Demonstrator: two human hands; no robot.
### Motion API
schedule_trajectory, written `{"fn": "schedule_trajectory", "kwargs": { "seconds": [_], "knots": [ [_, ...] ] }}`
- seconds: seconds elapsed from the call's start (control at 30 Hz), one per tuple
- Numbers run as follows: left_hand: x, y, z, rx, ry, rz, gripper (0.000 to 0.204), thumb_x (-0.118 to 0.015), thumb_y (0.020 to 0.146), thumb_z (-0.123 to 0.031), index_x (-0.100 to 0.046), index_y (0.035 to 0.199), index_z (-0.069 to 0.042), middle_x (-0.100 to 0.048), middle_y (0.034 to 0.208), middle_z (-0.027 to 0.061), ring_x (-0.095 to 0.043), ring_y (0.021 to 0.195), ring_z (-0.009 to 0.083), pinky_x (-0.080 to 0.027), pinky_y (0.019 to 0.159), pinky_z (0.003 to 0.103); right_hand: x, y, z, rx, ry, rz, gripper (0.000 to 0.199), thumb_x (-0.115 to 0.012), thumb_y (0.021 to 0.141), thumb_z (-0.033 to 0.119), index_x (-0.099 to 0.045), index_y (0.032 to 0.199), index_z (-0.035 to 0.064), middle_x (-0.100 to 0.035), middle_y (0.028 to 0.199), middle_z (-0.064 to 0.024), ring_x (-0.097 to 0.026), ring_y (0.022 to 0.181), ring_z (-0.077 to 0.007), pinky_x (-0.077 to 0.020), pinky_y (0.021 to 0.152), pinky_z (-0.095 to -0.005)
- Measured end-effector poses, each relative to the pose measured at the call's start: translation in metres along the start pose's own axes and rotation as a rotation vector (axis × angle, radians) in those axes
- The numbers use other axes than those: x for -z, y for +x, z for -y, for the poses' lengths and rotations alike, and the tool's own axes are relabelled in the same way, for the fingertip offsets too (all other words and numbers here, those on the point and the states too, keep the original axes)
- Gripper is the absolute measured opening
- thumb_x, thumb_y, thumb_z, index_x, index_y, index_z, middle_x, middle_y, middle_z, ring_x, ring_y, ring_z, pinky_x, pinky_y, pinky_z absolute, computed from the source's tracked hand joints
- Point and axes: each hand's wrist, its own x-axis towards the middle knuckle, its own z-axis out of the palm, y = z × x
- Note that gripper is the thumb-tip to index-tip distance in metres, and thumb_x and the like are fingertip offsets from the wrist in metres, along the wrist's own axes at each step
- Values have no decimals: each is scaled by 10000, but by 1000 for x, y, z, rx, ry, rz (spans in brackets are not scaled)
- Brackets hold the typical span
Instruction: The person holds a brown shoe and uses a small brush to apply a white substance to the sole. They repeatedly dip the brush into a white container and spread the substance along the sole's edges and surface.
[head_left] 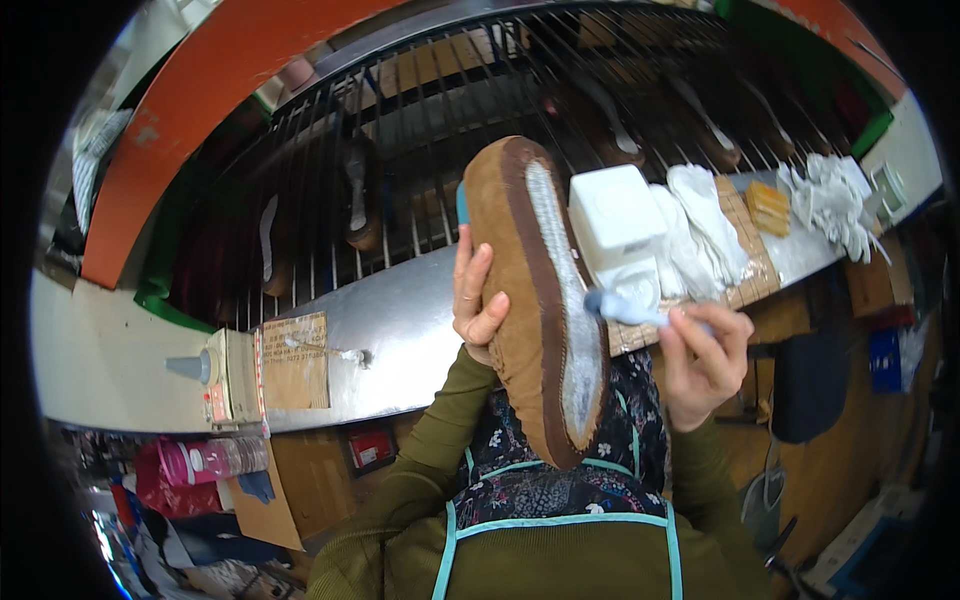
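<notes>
My left hand (476,300) grips a brown suede shoe upper (522,290) from its left side and holds it bottom up above my lap. The shoe's underside carries a long pale, shiny strip of glue (570,310) down its middle. My right hand (705,355) pinches a small brush with a pale blue, glue-coated head (625,305), and the head touches the right edge of the shoe's underside. Both forearms are in olive green sleeves, and a dark flowered apron with light blue trim (560,490) covers my front.
A white square container (617,218) stands on the metal ledge (400,320) just behind the shoe, beside white gloves (705,225) and a yellow block (768,207). Behind runs a wire rack conveyor (420,130) carrying dark shoes. A small switch box (225,375) sits at the ledge's left.
</notes>
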Motion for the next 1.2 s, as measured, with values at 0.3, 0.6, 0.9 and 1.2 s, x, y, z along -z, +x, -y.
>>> {"fn": "schedule_trajectory", "kwargs": {
  "seconds": [0.3, 0.6, 0.9, 1.2],
  "knots": [
    [10, 5, -42, 362, -173, 7, 391, -634, 844, -137, -531, 1205, -246, -414, 1413, 168, -304, 1328, 491, -334, 1076, 565, -40, 0, 18, -348, 512, 149, 166, -732, 779, 26, -725, 944, 12, -552, 983, -58, -505, 670, -74, -409, 566, -194],
    [21, 27, -50, 192, 39, 97, 447, -677, 797, -108, -481, 1172, -253, -449, 1370, 166, -373, 1267, 528, -399, 1024, 583, -70, 48, 9, -171, 485, 103, 142, -723, 798, 34, -724, 940, 32, -546, 959, -43, -484, 673, -74, -396, 559, -199],
    [25, 37, -50, 80, 94, 98, 463, -684, 787, -88, -471, 1168, -242, -456, 1354, 166, -399, 1238, 541, -448, 990, 570, -83, 88, 0, -40, 500, 43, 153, -747, 768, 29, -728, 918, 48, -537, 935, -36, -515, 720, -89, -395, 553, -206],
    [29, 35, -47, 137, 97, 103, 457, -684, 789, -82, -474, 1164, -239, -462, 1352, 166, -399, 1245, 529, -462, 984, 552, -60, 84, -19, 7, 532, 374, 145, -773, 739, 69, -737, 878, 46, -548, 887, -30, -530, 708, -96, -386, 531, -213]
  ]
}}
